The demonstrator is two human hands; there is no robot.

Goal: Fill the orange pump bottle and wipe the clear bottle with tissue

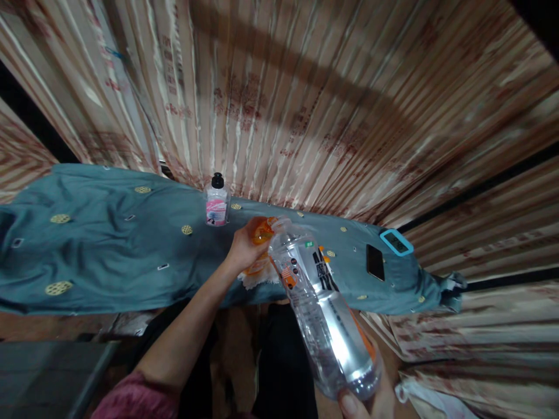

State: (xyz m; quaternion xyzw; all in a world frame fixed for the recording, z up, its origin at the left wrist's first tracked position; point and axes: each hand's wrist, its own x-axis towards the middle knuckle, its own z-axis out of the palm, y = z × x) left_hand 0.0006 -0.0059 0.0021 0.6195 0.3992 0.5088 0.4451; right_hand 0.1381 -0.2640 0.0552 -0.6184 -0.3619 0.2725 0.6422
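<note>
Bottle: large, clear plastic, held tilted, neck over the near edge of the cloth, base off the cloth toward the camera. The base is gripped from below by the right hand, which is mostly cut off by the frame, with a thumb seen pressed on the wall. The left hand is clenched about an orange thing touching the bottle's mouth, above the cloth's near edge; what it is cannot be told. Whether a cap is on cannot be told. Judged thin-walled and easily dented, slick where the label is glossy, and bottom-heavy if liquid is pooled at the base. Best held around the mid-body or neck, not by the base alone. A rag lies on the cloth under the left hand. A small bottle stands at the cloth's far edge. A phone and timer lie toward its right end.
</note>
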